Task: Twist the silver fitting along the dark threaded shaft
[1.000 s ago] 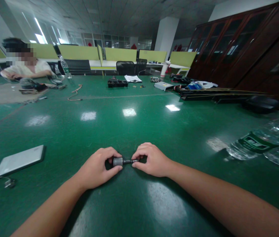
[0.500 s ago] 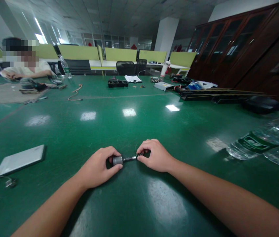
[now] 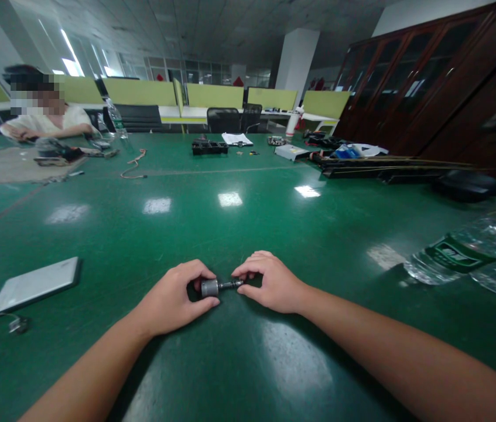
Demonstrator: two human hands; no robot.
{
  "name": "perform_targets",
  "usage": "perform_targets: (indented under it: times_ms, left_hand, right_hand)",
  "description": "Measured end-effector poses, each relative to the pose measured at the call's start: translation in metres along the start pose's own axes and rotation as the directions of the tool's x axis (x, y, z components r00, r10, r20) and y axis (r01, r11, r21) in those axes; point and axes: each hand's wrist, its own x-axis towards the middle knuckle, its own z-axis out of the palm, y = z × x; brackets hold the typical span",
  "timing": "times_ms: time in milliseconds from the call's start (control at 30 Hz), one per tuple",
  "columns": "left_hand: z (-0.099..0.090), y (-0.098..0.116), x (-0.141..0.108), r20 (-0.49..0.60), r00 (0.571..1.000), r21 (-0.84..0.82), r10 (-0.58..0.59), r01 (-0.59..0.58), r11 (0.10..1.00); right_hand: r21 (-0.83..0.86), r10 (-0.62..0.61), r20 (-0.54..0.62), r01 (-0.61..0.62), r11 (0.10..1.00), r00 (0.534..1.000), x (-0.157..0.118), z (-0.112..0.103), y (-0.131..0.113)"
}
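Observation:
A small grey metal cylinder with a thin shaft (image 3: 209, 287) lies low over the green table (image 3: 195, 228), its shaft pointing right. My left hand (image 3: 175, 299) holds the cylinder between thumb and fingers. At the shaft's right end is my right hand (image 3: 272, 282), its thumb and index finger on either side of the tip. Dark rings show along the shaft, close to the right fingertips. Whether the right fingers press on the tip is hard to tell.
At the left lies a white power bank (image 3: 37, 285) with a cable. Clear plastic bottles (image 3: 458, 253) lie at the right. Farther back are a black tray (image 3: 209, 147), dark metal strips (image 3: 375, 167) and a cord (image 3: 133, 164). A person (image 3: 50, 120) sits at the far left.
My right hand has moved slightly left along the shaft, toward the cylinder. The dark coiled piece that was in its fingers now appears on the shaft. My left hand has barely moved.

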Motion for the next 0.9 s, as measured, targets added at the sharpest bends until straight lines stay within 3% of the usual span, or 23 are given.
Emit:
perform_targets:
  times_ms: [533,900]
  left_hand:
    - [0.0028,0.0036,0.0003,0.022,1.0,0.012,-0.002,0.002,1.0]
    - [0.005,0.003,0.0004,0.018,1.0,0.036,0.023,-0.024,0.999]
  right_hand:
    - [0.001,-0.076,0.039,0.076,0.997,0.996,-0.0026,0.0018,-0.0036]
    - [0.002,-0.06,0.027,0.06,0.998,0.998,-0.002,0.004,-0.0051]
